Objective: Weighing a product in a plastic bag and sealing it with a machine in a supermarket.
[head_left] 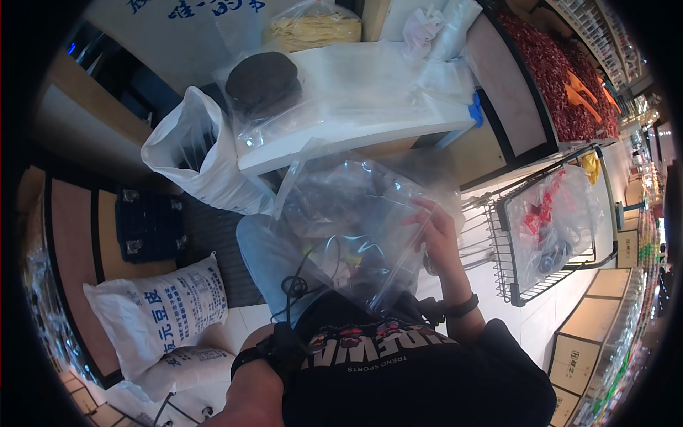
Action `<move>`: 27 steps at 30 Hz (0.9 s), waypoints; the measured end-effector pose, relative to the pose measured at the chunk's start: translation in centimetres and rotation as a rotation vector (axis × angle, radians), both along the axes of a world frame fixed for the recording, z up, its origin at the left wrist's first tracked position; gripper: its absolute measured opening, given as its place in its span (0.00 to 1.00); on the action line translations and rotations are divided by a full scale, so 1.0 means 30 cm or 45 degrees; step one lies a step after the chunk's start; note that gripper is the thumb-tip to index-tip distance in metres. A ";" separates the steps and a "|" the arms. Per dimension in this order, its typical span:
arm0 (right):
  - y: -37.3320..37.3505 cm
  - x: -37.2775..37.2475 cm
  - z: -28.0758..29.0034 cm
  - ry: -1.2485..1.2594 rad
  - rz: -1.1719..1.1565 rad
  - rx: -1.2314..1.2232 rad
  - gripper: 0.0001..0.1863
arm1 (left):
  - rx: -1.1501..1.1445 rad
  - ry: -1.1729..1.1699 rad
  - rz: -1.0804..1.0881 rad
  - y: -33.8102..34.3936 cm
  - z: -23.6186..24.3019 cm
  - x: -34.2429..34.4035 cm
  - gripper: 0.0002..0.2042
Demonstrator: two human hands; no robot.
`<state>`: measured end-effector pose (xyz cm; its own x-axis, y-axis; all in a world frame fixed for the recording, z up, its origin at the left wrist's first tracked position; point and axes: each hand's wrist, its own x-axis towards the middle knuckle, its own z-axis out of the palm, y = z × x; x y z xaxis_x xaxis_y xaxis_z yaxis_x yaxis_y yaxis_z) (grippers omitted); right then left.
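Observation:
A large clear plastic bag (334,206) is spread in front of my body, above my lap. My right hand (435,231) grips the bag near its right edge, with the fingers partly seen through or against the film. My left forearm comes in at the lower left with a black strap and device on the wrist; the left hand itself is hidden, so its fingers cannot be made out. Loops of black cable (295,285) hang beside the bag, close to the left wrist. Through the film, things behind it look blurred.
Ahead stands a white table (341,78) bearing a dark round mass (263,82) in clear plastic and a bag of yellowish strips (313,32). An open white sack (192,153) leans at its left. Printed sacks (167,306) lie lower left. A wire shopping cart (509,256) is at right.

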<state>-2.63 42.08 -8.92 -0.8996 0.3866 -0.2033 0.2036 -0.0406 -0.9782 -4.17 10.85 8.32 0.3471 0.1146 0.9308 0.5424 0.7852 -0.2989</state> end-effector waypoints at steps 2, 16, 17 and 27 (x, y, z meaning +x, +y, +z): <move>0.018 0.021 -0.016 0.024 0.006 0.021 0.17 | -0.067 -0.064 0.010 0.009 0.003 0.019 0.23; -0.005 0.001 -0.022 0.041 0.122 0.053 0.18 | 0.391 -0.531 -2.208 -0.092 -0.119 -0.001 0.13; -0.006 0.006 -0.026 0.070 0.075 0.088 0.18 | 0.595 -0.681 -2.299 -0.099 -0.151 -0.055 0.13; 0.030 0.047 -0.082 0.055 -0.108 0.168 0.18 | 1.346 -1.199 -2.003 0.021 -0.326 -0.357 0.10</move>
<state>-1.21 42.99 -11.38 -0.8694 0.4823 -0.1074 0.1623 0.0734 -0.9840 -14.90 11.49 -1.46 -0.8934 -0.2925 0.3410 0.4402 -0.7217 0.5342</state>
